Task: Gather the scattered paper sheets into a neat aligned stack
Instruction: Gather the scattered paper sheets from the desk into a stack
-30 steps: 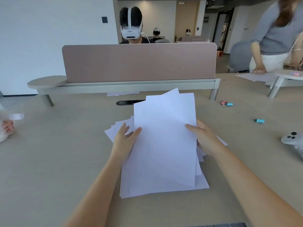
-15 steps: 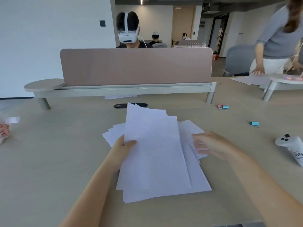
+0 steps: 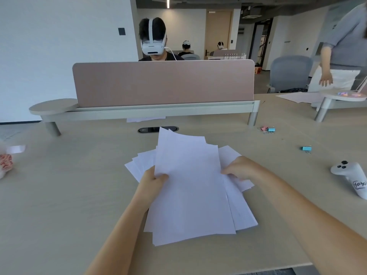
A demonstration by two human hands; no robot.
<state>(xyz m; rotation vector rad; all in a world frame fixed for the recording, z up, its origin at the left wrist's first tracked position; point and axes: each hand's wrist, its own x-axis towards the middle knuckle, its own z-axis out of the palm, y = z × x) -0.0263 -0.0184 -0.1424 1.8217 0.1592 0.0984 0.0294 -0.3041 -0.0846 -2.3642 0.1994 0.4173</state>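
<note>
Hands now clamp the white paper sheets [image 3: 190,187] mid-desk: left hand [image 3: 153,181] pinching the top sheet's edge, right hand [image 3: 241,168], open a moment ago, closed on the fanned right side. Beyond, smooth matte desk [image 3: 69,195], rounded pink divider [image 3: 162,83].

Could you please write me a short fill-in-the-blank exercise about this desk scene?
1. The left hand grips the ____ edge of the top paper sheet.
2. The white controller lies to the ____ of the paper sheets.
3. The loose binder clip is ____ in colour.

Missing words: left; right; blue
</note>
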